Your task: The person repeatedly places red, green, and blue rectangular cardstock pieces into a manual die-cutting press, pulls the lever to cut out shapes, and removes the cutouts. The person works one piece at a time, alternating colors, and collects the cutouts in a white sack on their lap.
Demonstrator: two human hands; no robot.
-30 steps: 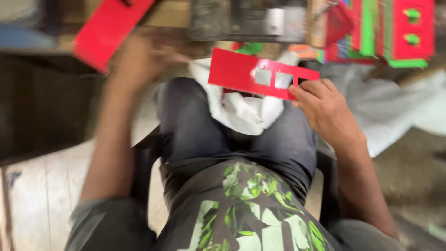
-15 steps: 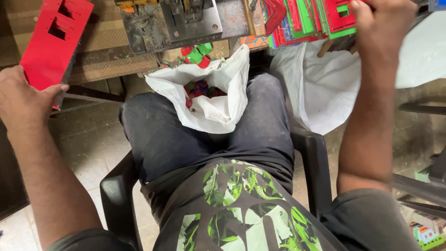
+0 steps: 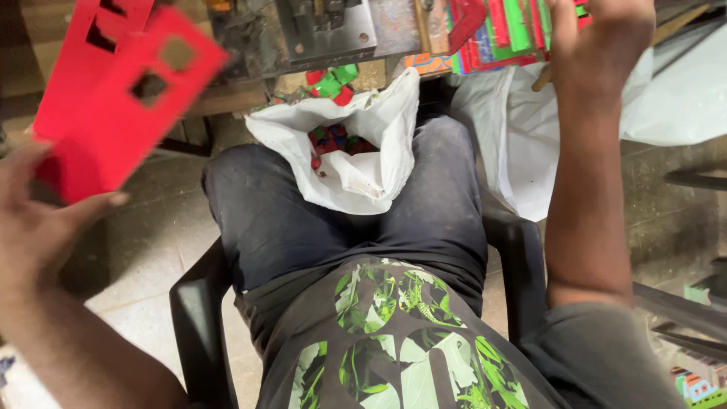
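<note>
left hand (image 3: 34, 220) grips red punched card (image 3: 113, 113) | right hand (image 3: 602, 42) raised at card stack (image 3: 507, 30) (grip unclear)

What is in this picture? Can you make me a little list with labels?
Left hand: left hand holds a red card with square holes cut in it
Right hand: right hand reaches up to a stack of red and green cards
Lap: white bag open, with small red and green scraps inside
Seat: black plastic chair
In front: metal machine on a bench
</note>
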